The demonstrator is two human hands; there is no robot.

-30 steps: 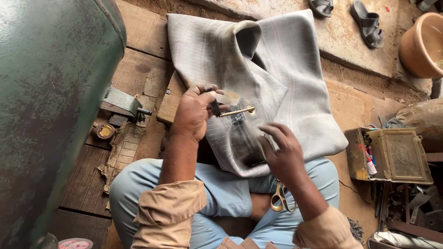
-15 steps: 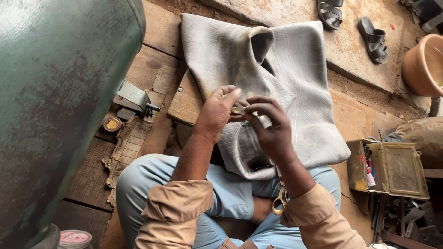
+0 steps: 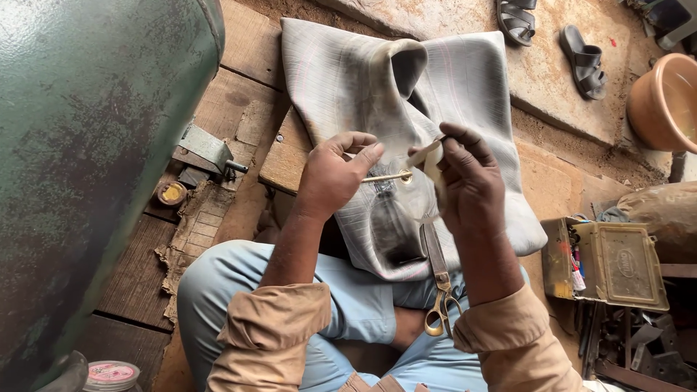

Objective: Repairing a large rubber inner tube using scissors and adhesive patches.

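Wooden planks (image 3: pixel 131 276) and packed dirt lie under me, with a big green tank (image 3: pixel 87 160) close on my left and a folded grey rubber tube (image 3: pixel 465 80) spread over a board and my lap. A second ago my hands were apart, the right one lying low on the rubber near my knee; now it has come up to meet the left, so both work at one spot above the tube. My left hand (image 3: pixel 330 178) pinches the brass valve stem (image 3: pixel 385 176), thumb and fingers closed on its outer end, and the stem points right toward its round base on the rubber. My right hand (image 3: pixel 468 181) is closed on a small pale strip (image 3: pixel 428 156), which it holds just beside that base; I judge the strip is being fitted or peeled there. The rubber looks worn, dull grey with faint lines, dark and smudged around the valve, and it curls into an open fold near the top. Scissors (image 3: pixel 438 279) with brass handles rest on my lap, under my right wrist. An open metal box (image 3: pixel 617 261) sits well to the right.
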